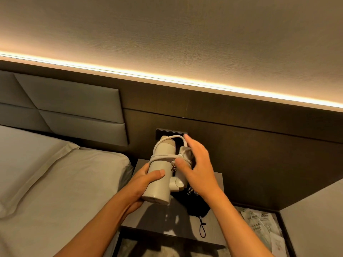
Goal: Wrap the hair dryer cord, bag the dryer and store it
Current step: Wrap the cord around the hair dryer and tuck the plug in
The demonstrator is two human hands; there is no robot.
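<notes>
The right hand (196,169) covers the hair dryer's (159,175) folded handle and plug. White print on the black bag (196,204) is unreadable; papers (263,227), near right, blurred.

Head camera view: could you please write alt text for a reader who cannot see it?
A person's left hand grips a cream hair dryer above a dark nightstand, while the right hand guides its cord, already looped around the dryer. A black drawstring bag lies on the nightstand beneath, beside a bed.
</notes>
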